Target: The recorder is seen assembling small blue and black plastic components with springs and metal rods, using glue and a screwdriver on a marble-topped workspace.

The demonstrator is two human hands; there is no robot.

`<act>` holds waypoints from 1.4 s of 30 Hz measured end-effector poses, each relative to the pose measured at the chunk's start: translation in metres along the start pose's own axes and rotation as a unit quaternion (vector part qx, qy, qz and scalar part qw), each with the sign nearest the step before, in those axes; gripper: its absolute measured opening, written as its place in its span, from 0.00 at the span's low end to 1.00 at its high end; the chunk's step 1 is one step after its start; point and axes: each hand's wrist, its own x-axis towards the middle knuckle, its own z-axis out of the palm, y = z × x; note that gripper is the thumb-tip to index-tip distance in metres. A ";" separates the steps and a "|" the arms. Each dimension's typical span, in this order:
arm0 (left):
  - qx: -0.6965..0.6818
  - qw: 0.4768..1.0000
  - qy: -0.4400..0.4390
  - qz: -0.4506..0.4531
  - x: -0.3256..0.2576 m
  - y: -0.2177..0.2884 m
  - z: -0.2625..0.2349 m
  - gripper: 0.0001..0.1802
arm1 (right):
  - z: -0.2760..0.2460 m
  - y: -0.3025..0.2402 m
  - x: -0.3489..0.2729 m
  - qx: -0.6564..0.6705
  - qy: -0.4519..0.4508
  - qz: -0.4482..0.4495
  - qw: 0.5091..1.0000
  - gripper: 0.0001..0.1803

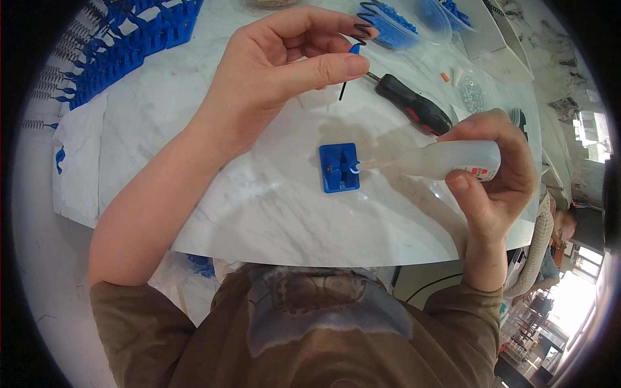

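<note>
My left hand pinches a black coil spring with a small blue tip; a thin black rod sticks out below the fingers. In my right hand is a translucent white squeeze bottle, lying almost level with its long thin nozzle pointing left. The nozzle's end meets the right side of a small blue plastic base, by a curved white-edged bit. That base sits flat on the marbled tabletop, with upright pieces in its middle.
A black screwdriver lies beyond the bottle. Clear tubs of blue parts stand at the back, near a bag of small clear pieces. Blue racks with springs fill the far left. Another person is at the right.
</note>
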 end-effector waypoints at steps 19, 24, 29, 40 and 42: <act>0.072 0.994 0.011 0.085 -0.002 -0.002 0.005 0.18 | -0.001 0.002 0.000 0.104 -0.006 0.064 0.992 0.21; 0.083 0.993 0.001 0.083 -0.001 0.001 0.007 0.18 | 0.003 0.000 0.002 0.039 -0.001 0.052 0.998 0.21; 0.093 0.992 0.005 0.084 -0.001 0.001 0.006 0.18 | 0.000 0.001 0.000 0.088 0.009 0.068 0.994 0.20; 0.078 0.995 0.015 0.061 -0.003 0.003 0.006 0.19 | -0.014 0.008 0.008 0.434 0.037 0.220 0.873 0.30; 0.081 0.995 0.013 0.058 -0.003 0.004 0.006 0.19 | -0.018 0.014 0.009 0.476 0.015 0.197 0.857 0.32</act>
